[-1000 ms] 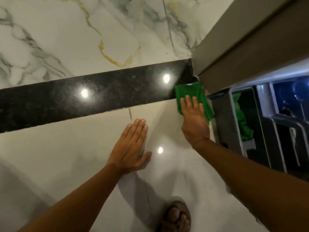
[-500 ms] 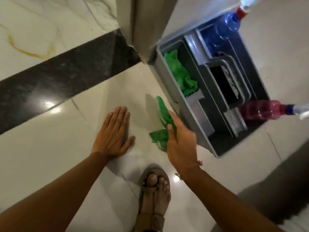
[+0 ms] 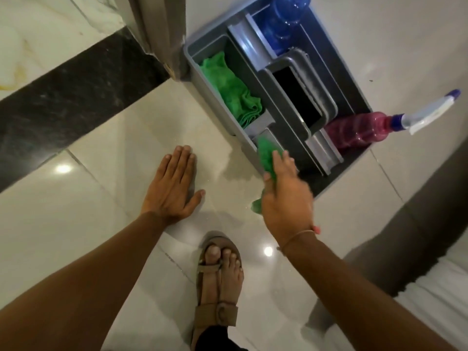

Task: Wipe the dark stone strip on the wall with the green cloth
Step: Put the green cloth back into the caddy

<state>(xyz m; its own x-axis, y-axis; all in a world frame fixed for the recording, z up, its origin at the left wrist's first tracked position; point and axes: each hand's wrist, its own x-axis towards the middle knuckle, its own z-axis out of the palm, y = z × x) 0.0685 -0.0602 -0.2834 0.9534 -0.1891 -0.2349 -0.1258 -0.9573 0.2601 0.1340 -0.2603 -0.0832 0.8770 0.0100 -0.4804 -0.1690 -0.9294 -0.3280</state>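
Observation:
The dark stone strip [image 3: 76,97] runs diagonally across the pale marble wall at the upper left. My left hand [image 3: 172,188] lies flat, fingers together, on the pale tile below the strip. My right hand [image 3: 286,198] grips the green cloth [image 3: 266,158], which hangs crumpled from my fingers over the near corner of a grey caddy [image 3: 329,183]. The cloth is well away from the strip, to its right.
The grey caddy holds a second green cloth [image 3: 233,92], a blue bottle [image 3: 278,19] and a pink spray bottle [image 3: 362,127]. A door frame edge [image 3: 162,34] ends the strip. My sandalled foot [image 3: 220,279] is below the hands.
My right hand has taken the green cloth off the strip's right end and carried it down and right to the caddy. The view has swung towards the caddy. My left hand has stayed flat.

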